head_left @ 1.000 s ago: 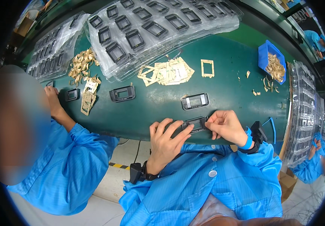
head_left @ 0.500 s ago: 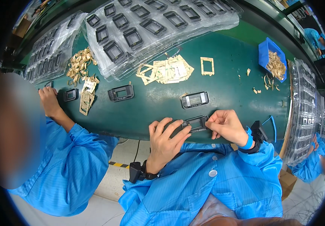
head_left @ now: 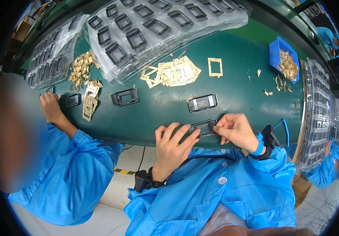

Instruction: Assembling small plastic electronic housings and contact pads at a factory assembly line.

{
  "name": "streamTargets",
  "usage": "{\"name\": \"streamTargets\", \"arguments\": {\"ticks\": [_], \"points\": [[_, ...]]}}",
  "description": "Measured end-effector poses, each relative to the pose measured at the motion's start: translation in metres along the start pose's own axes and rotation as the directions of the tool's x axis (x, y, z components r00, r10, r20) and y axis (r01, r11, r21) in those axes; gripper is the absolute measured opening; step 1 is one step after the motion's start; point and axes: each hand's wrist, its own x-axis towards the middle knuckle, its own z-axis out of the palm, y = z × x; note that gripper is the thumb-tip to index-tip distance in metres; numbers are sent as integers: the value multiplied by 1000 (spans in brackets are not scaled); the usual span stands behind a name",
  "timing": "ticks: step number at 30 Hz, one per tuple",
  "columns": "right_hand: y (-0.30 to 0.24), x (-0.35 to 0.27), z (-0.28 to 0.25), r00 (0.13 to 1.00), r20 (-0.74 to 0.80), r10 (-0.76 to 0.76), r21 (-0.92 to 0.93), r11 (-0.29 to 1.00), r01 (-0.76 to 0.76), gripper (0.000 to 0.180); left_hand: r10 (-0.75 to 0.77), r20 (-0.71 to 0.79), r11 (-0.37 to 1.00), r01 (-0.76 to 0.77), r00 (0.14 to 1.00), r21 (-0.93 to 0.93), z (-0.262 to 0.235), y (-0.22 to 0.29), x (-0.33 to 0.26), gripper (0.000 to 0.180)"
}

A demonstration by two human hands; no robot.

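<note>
A black rectangular plastic frame [head_left: 205,128] lies at the table's near edge, between my two hands. My left hand [head_left: 173,147] has its outer fingers spread, while the index finger and thumb hold the frame's left end. At the opposite end, my right hand [head_left: 233,131] is closed in a pinch against the frame. Whatever those fingertips hold, if anything, is hidden. Just beyond sits a second black frame [head_left: 202,109] with pale strips along its short sides. Farther off are a heap of cream-coloured paper frames [head_left: 173,73] and a single paper frame [head_left: 215,73].
Clear plastic trays [head_left: 153,43] of black frames stand at the back left. A blue bin [head_left: 275,59] of curled strips is at the right, near stacked trays [head_left: 314,118]. On the left, a co-worker's hand [head_left: 51,108] rests near another black frame [head_left: 73,100] and curled scraps [head_left: 82,70].
</note>
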Motion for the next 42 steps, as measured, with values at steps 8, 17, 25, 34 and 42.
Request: {"name": "streamTargets", "arguments": {"ticks": [8, 17, 25, 34, 42], "points": [[-1, 0, -5, 999, 36, -3, -13, 1000, 4, 15, 27, 18, 1000, -27, 999, 12, -1, 0, 1, 30], [26, -20, -12, 878, -110, -466, -201, 876, 439, 8, 11, 3, 1000, -11, 1000, -2, -1, -3, 1, 30], [32, -9, -8, 350, 246, -904, -708, 79, 702, 27, -17, -29, 1000, 16, 999, -27, 1, -2, 0, 28], [33, -2, -10, 343, 284, -895, -649, 84, 756, 25, -27, -51, 995, 22, 998, -96, 1, -3, 0, 17], [32, 6, -15, 382, 225, -896, -649, 154, 745, 27, 5, -62, 998, -9, 998, -69, 2, -5, -1, 17]]}}
